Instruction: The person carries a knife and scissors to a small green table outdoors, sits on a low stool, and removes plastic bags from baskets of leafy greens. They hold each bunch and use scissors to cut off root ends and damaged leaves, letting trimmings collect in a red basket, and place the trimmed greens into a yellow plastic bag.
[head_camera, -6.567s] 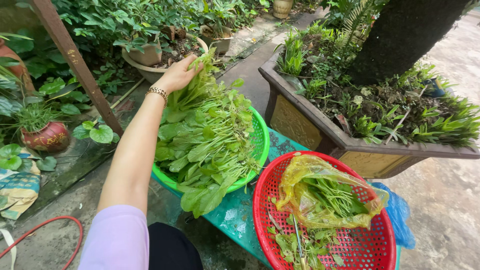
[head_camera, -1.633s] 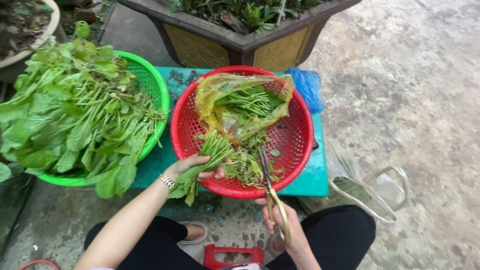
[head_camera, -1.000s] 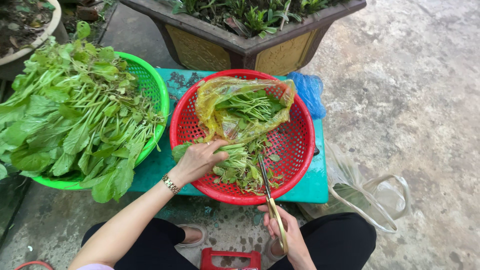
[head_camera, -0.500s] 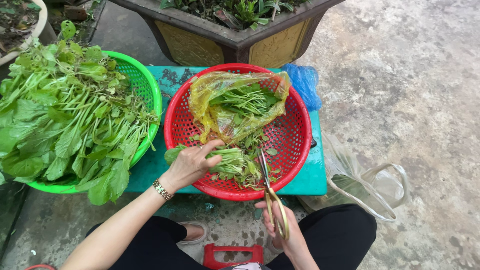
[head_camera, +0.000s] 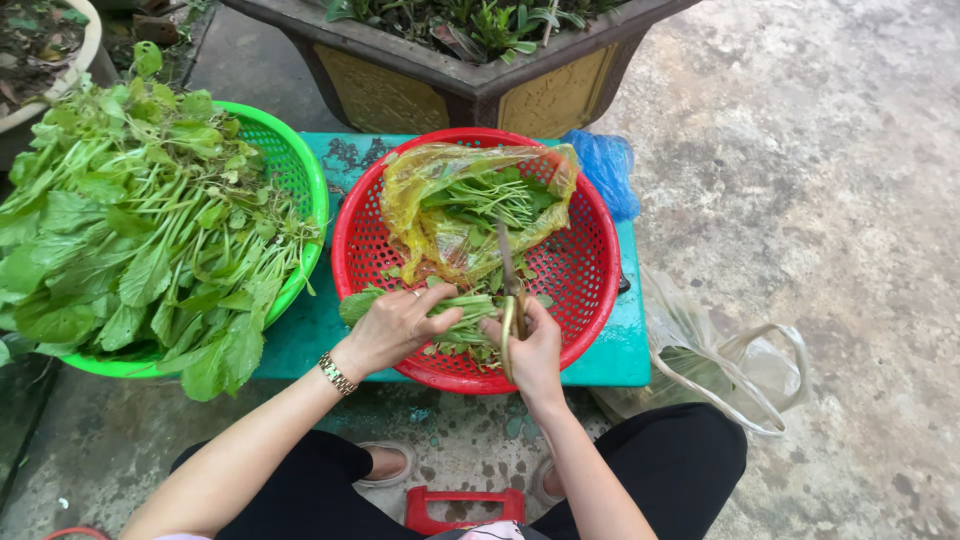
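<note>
Since half a second ago, your right hand (head_camera: 533, 345) has come up from the near edge of the red basket (head_camera: 590, 270) and now sits over its near rim, just beside your left hand (head_camera: 395, 322).

Near you: a red plastic stool edge (head_camera: 465, 500) shows between your knees, with a sandalled foot (head_camera: 385, 462) on the concrete.

Hands: your left hand, with a metal bracelet (head_camera: 336, 373) at the wrist, is clenched around a bunch of green stems (head_camera: 455, 308) lying across the near part of the red basket. Your right hand is closed on the handles of a pair of scissors (head_camera: 508, 290); the blades point away from you, over the stems.

Red basket contents: the held stems, loose trimmings at the bottom, and at the far side a yellow plastic bag (head_camera: 450, 215) with more green stems inside it.

Support: the red basket rests on a teal stool top (head_camera: 320, 325). To your left, a green basket (head_camera: 290, 170) sits partly on the same surface, heaped with broad leafy greens (head_camera: 140, 240) that spill over its rim.

To your right: a clear plastic bag (head_camera: 730, 365) lies on the ground. A blue plastic bag (head_camera: 605, 170) lies just behind the red basket.

Farthest: a dark planter box (head_camera: 470, 85) holding plants.
</note>
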